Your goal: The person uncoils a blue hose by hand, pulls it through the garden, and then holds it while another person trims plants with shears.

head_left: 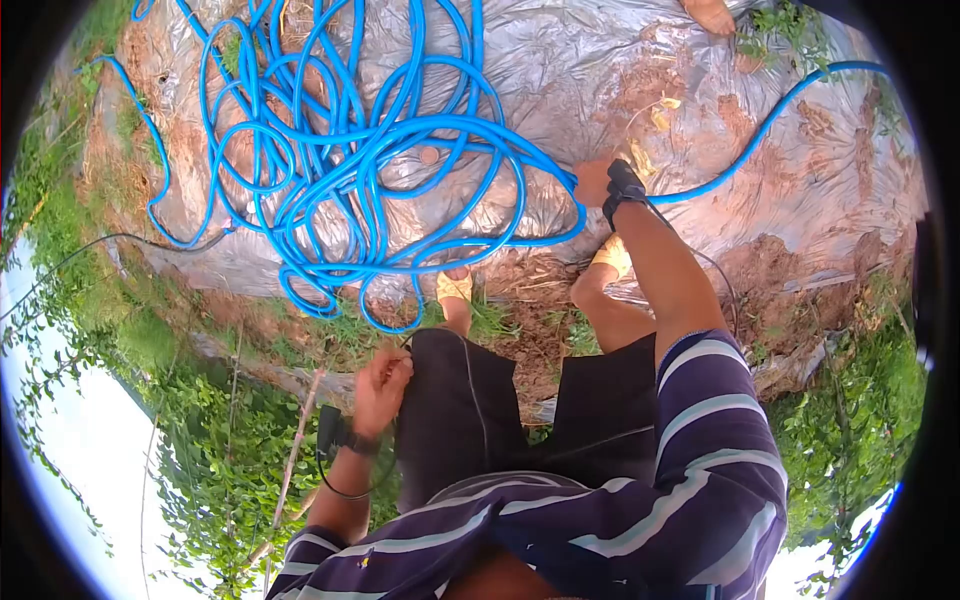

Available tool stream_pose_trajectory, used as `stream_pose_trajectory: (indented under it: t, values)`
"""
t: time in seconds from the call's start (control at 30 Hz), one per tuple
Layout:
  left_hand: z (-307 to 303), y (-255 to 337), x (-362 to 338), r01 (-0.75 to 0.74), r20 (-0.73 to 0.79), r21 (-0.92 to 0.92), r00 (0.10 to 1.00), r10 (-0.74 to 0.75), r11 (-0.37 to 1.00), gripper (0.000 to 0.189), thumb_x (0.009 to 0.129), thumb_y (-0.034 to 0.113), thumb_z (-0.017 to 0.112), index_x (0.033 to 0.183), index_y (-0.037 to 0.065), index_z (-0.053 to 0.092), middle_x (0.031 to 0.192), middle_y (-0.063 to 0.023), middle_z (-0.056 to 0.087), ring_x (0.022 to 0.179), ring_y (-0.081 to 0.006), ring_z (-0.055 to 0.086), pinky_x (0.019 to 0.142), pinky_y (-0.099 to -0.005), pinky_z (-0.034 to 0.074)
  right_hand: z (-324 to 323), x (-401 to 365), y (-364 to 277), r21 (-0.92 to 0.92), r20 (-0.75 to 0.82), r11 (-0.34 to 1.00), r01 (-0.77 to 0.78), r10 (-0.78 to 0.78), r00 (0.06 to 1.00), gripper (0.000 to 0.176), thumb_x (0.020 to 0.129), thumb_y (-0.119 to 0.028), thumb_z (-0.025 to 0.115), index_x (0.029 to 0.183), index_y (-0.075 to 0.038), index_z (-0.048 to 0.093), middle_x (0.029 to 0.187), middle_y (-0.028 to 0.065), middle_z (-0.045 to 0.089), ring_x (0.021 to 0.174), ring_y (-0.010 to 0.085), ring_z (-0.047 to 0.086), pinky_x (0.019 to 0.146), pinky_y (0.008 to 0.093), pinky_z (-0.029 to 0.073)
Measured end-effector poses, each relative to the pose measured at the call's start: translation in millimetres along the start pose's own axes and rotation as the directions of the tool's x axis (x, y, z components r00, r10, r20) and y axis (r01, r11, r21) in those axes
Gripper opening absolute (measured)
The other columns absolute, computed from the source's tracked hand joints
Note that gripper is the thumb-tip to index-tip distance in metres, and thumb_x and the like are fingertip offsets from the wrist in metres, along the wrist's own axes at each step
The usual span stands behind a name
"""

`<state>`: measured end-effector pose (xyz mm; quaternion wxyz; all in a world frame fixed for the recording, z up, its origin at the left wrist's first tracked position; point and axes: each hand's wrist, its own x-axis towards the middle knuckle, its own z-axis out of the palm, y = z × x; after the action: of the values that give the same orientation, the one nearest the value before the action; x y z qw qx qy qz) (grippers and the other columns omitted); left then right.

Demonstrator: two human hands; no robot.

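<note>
My right hand (594,184) reaches forward and is closed round several strands of a blue hose (440,125). The hose lies in tangled loops in front of me, mostly to the left. One length of it runs out from the right hand toward the upper right. My left hand (383,382) hangs beside my left knee, close to the dark shorts (455,420). Its fingers are loosely curled in, and nothing shows between them. Each wrist carries a black strapped device, the right one (624,187) with a thin cable.
Wrinkled silver plastic sheeting (560,80) with soil patches covers the raised ground. My feet, with something yellow on them, stand at its near edge. Part of another person's bare foot or hand (710,14) shows at the top. Green plants (230,450) grow on both sides, near a thin stick (297,450).
</note>
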<state>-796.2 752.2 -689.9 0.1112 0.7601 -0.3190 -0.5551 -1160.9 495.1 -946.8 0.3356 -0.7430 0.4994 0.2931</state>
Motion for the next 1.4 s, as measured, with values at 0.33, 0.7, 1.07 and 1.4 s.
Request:
stream_pose_trajectory:
  t: [0.33,0.7,1.07,1.4]
  values:
    - [17.4,190.9,-18.2,-0.63,0.215,0.491,0.757,0.617,0.602,0.04,0.083,0.008,0.069,0.121,0.005,0.06,0.121,-0.0176,0.061,0.114,-0.035,0.059,0.093,-0.0453,0.048,-139.0,-273.3,-50.2,0.204,-0.274,0.89,0.408,-0.348,0.897,0.012,0.079,-0.015,0.061,0.086,-0.006,0.065,0.07,0.0175,0.066,0.076,0.0419,0.064,0.091,0.0526,0.043]
    - [140.1,309.1,-53.5,-0.968,0.685,0.187,0.249,0.685,0.165,0.04,0.074,0.023,0.074,0.111,0.014,0.062,0.106,-0.0066,0.062,0.116,-0.0267,0.058,0.105,-0.0551,0.035,-334.1,-704.6,-7.6,0.34,-0.325,0.842,0.419,-0.313,0.893,0.01,0.059,-0.009,0.063,0.062,-0.01,0.053,0.051,0.0096,0.047,0.052,0.035,0.052,0.056,0.045,0.043]
    - [155.7,502.6,-354.8,-0.93,0.766,-0.166,0.088,0.637,0.329,0.023,0.076,0.027,0.071,0.082,0.007,0.062,0.062,-0.0163,0.062,0.063,-0.0417,0.063,0.058,-0.0533,0.048,-199.7,-876.0,214.4,0.527,-0.723,0.746,-0.408,0.646,0.246,0.021,0.082,-0.003,0.061,0.103,0.0,0.062,0.095,0.0104,0.065,0.089,0.0241,0.06,0.083,0.0366,0.046]
    - [206.5,445.7,-374.1,-0.579,0.686,-0.424,0.298,0.664,0.697,0.018,0.084,0.007,0.059,0.093,0.001,0.044,0.074,-0.0184,0.058,0.067,-0.0342,0.06,0.06,-0.047,0.045,-23.2,-692.1,-62.5,0.767,-0.046,-0.267,0.584,0.884,0.464,0.043,0.1,-0.019,0.059,0.137,-0.001,0.052,0.132,0.0107,0.06,0.118,0.0212,0.059,0.098,0.0354,0.05]
